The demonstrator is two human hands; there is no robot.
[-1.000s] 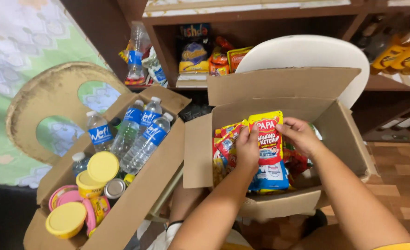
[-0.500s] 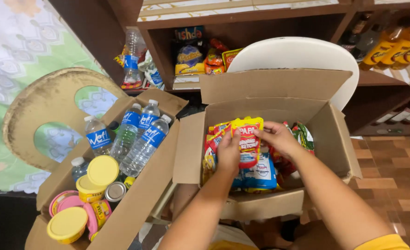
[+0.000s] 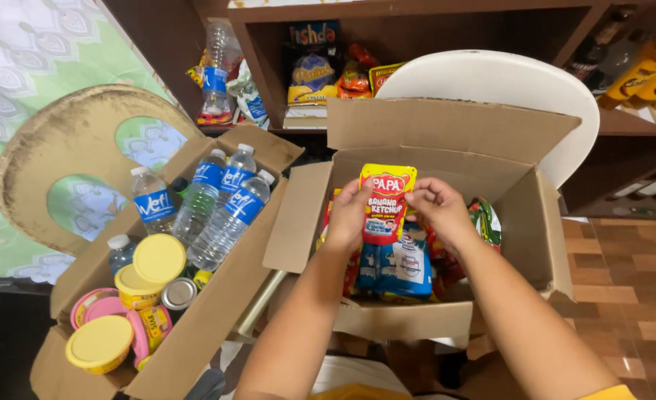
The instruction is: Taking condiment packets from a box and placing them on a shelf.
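Both my hands hold a red and yellow sauce pouch (image 3: 385,207) upright inside an open cardboard box (image 3: 520,222). My left hand (image 3: 348,215) grips its left edge and my right hand (image 3: 435,207) grips its right edge near the top. Under the pouch stand blue and white packets (image 3: 402,268) and other red packets (image 3: 446,263), packed close together in the box.
A second open cardboard box (image 3: 217,326) at the left holds several water bottles (image 3: 228,211), yellow-lidded tubs (image 3: 157,259), pink-rimmed cups and a can. A white plastic chair (image 3: 505,81) stands behind the box. A dark wooden shelf (image 3: 417,11) with snack bags is beyond.
The pouch has dropped slightly lower into the box with both hands still on it. The view has shifted a little.
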